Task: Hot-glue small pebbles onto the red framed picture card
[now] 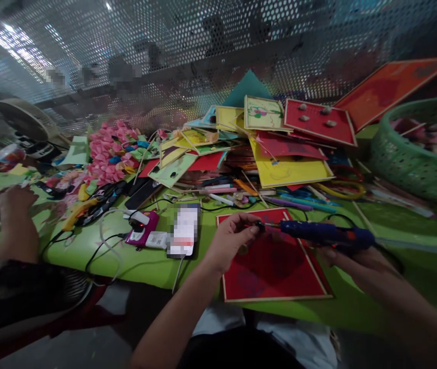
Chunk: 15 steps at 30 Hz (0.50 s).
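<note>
My right hand (347, 253) grips a blue glue gun (326, 233) that lies level, its nozzle pointing left. My left hand (232, 241) pinches a small dark piece (259, 225) right at the nozzle tip. Both hands hover over a red card with a pale wooden border (276, 266) lying on the green table (145, 261) in front of me.
A heap of coloured cards (272, 138) and pens fills the table's middle. Pink paper flowers (108, 151) lie at the back left, a green basket (414, 154) at the right. A phone (183, 230) and cables sit left of the card. Another person's hand (14, 202) rests far left.
</note>
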Tool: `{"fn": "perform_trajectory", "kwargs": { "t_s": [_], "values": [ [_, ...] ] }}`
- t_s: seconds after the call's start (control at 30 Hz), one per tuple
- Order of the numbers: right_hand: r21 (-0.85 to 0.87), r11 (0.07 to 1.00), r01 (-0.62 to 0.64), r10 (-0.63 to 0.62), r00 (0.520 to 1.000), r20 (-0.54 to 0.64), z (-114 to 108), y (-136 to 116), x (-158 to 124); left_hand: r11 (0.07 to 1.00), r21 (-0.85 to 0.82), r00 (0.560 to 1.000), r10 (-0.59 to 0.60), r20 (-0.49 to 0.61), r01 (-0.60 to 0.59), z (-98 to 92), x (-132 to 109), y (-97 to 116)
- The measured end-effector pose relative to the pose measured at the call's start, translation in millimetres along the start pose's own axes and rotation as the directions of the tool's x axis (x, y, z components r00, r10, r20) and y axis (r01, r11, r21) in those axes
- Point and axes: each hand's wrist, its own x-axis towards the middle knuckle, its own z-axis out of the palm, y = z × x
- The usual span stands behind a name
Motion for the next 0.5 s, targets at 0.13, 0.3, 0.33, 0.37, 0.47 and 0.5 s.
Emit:
{"fn": "perform_trajectory", "kwargs": {
  "t_s": [0.13,0.3,0.33,0.37,0.47,0.5],
  "values": [
    [0.013,0.999,-0.035,0.035,0.999,0.022,0.7,-0.5,0.9,0.999,0.039,1.0,-0.021,-0.006,0.021,-0.5,-1.1,0.9],
    [-0.062,0.994,-0.088,0.088,0.996,0.005,1.9,-4.5,0.9,0.999,0.047,1.0,0.005,0.009,-0.005,-3.4,1.1,-3.2],
    [-0.081,0.994,-0.078,0.079,0.997,0.005,2.0,-4.6,0.8,0.999,0.041,1.0,0.015,0.012,-0.016,-4.1,1.7,-4.4],
    [-0.097,0.993,-0.063,0.064,0.998,0.005,2.0,-4.3,0.7,0.999,0.036,1.0,0.024,0.014,-0.024,-4.8,2.2,-5.5],
    [-0.134,0.99,-0.036,0.038,0.999,0.012,2.6,-1.3,0.3,0.999,0.028,0.999,0.03,0.017,-0.031,-5.8,2.7,-7.5],
    [-0.146,0.989,-0.037,0.038,0.999,0.004,2.9,0.3,0.0,0.999,0.027,0.999,0.032,0.016,-0.032,-5.8,2.5,-7.8]
  ]
}}
